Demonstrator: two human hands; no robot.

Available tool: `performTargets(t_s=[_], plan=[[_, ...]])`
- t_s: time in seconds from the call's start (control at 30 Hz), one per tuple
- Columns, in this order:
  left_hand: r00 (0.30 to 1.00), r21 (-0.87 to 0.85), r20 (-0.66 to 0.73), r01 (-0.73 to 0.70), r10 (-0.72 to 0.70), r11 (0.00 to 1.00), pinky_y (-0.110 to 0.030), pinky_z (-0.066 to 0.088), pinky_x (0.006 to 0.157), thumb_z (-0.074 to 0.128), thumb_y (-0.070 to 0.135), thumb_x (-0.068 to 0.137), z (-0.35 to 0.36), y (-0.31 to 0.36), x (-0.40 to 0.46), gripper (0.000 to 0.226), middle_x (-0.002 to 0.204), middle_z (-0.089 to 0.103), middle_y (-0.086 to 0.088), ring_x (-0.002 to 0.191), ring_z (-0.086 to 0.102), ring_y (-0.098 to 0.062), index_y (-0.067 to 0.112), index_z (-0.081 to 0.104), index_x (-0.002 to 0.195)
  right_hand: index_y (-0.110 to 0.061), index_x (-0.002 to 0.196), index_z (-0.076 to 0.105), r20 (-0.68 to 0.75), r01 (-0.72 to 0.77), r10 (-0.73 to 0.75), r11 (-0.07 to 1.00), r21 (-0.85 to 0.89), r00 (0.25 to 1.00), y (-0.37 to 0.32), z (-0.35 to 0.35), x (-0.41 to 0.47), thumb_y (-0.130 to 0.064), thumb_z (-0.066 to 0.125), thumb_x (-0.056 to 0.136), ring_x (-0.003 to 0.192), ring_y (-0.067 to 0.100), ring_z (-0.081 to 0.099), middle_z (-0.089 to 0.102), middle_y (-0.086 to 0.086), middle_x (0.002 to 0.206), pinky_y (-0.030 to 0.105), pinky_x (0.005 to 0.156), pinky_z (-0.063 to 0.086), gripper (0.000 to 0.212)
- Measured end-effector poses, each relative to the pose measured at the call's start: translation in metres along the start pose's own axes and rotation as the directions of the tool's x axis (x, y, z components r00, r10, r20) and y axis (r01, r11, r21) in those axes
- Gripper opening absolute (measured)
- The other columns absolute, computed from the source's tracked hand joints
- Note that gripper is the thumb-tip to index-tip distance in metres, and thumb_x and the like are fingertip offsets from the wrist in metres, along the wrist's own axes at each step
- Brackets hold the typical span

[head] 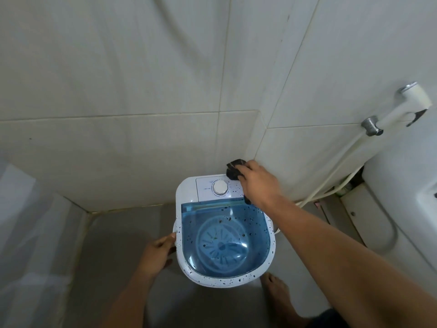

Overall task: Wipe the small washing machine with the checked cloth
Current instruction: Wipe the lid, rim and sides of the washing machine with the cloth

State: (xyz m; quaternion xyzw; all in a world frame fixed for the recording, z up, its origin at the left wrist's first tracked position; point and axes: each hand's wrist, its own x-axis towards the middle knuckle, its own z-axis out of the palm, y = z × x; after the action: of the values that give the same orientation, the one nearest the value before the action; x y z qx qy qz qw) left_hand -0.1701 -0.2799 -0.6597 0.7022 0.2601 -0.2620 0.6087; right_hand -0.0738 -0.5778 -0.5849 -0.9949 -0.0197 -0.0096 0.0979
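The soft dark checked cloth [233,170], bunched in the closed right hand [257,183], is pressed on the rear corner of the small white blue-lidded washing machine [186,192], judged light and gripped at its rim by the left hand [158,253].

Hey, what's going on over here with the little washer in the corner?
A person is wiping a small white washing machine that stands on the floor against a tiled wall. Their right hand presses a dark bunched cloth onto the back right corner of the control panel, beside the round white dial. Their left hand holds the machine's left side. Dark specks dot the panel, the rim and the closed translucent blue lid, so most of the wiping looks undone.
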Motion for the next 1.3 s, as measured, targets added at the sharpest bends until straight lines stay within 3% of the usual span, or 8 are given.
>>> performTargets(t_s=[0.1,0.3,0.5,0.67,0.9,1.03,1.2,1.3], plan=[[1.000,0.005,-0.006,0.010,-0.010,1.000,-0.041,0.051,0.097,0.058,0.036,0.098,0.000,0.000,0.000,0.018,0.099,0.074,0.004,0.103,0.068,-0.020,0.026,0.071,0.105,-0.022,0.135,0.058,0.102,0.024,-0.015,0.996,-0.085,0.995,-0.016,0.003,0.011,-0.021,0.054,0.100,0.100,0.028,0.060,0.049,0.007,0.128,0.037,0.072,0.053,0.036],[1.000,-0.006,-0.013,0.014,-0.014,1.000,-0.041,0.049,0.098,0.058,0.034,0.099,0.002,0.006,-0.007,0.014,0.094,0.072,0.006,0.101,0.066,-0.022,0.027,0.070,0.100,-0.013,0.143,0.047,0.160,0.058,-0.018,0.965,-0.256,0.987,-0.026,-0.001,-0.012,-0.001,0.059,0.087,0.105,0.031,0.056,0.040,0.014,0.133,0.043,0.074,0.057,0.058],[1.000,-0.003,0.002,0.005,-0.005,1.000,-0.040,0.048,0.095,0.057,0.033,0.099,0.002,0.009,-0.009,0.015,0.089,0.071,0.011,0.098,0.065,-0.020,0.031,0.070,0.092,-0.012,0.148,0.040,0.282,0.176,-0.088,0.936,-0.305,0.955,-0.019,-0.004,-0.058,-0.005,0.056,0.091,0.115,0.033,0.051,0.036,0.016,0.138,0.042,0.076,0.057,0.060],[1.000,0.005,0.011,-0.003,0.003,1.000,-0.042,0.048,0.098,0.057,0.036,0.099,-0.001,0.007,-0.009,0.014,0.091,0.073,0.011,0.098,0.066,-0.018,0.033,0.070,0.095,-0.012,0.139,0.049,0.290,0.183,-0.078,0.917,-0.355,0.954,-0.024,-0.017,-0.035,-0.004,0.057,0.091,0.110,0.032,0.055,0.041,0.015,0.133,0.042,0.077,0.054,0.049],[1.000,-0.003,-0.006,0.005,-0.005,1.000,-0.042,0.048,0.098,0.057,0.034,0.099,0.002,0.010,-0.012,0.015,0.088,0.071,0.013,0.094,0.066,-0.017,0.034,0.068,0.088,-0.013,0.132,0.059,0.254,0.056,0.031,0.943,-0.329,0.967,-0.033,-0.015,0.029,-0.005,0.057,0.091,0.109,0.033,0.056,0.042,0.014,0.132,0.042,0.083,0.053,0.042],[1.000,-0.011,-0.025,0.010,-0.010,1.000,-0.042,0.048,0.099,0.059,0.032,0.098,0.001,0.010,-0.011,0.015,0.075,0.073,0.021,0.088,0.066,-0.012,0.033,0.070,0.088,-0.015,0.137,0.053,0.181,0.053,-0.006,0.966,-0.253,0.984,-0.022,-0.002,0.012,-0.005,0.060,0.090,0.105,0.032,0.057,0.041,0.013,0.132,0.043,0.076,0.054,0.049],[1.000,0.002,-0.019,0.001,-0.001,1.000,-0.043,0.046,0.099,0.056,0.031,0.100,0.005,0.010,-0.013,0.016,0.086,0.069,0.010,0.097,0.063,-0.021,0.030,0.067,0.088,-0.017,0.140,0.051,0.158,0.046,-0.018,0.984,-0.170,0.987,-0.012,0.006,-0.022,-0.012,0.057,0.094,0.098,0.032,0.057,0.043,0.012,0.128,0.043,0.071,0.053,0.046],[1.000,0.002,-0.023,-0.006,0.006,1.000,-0.040,0.047,0.097,0.056,0.032,0.100,0.004,0.010,-0.014,0.018,0.088,0.069,0.009,0.100,0.063,-0.021,0.022,0.070,0.102,-0.019,0.139,0.054,0.197,0.074,-0.048,0.989,-0.125,0.979,-0.009,0.004,-0.052,-0.021,0.052,0.101,0.099,0.033,0.059,0.045,0.012,0.128,0.044,0.073,0.056,0.039]])
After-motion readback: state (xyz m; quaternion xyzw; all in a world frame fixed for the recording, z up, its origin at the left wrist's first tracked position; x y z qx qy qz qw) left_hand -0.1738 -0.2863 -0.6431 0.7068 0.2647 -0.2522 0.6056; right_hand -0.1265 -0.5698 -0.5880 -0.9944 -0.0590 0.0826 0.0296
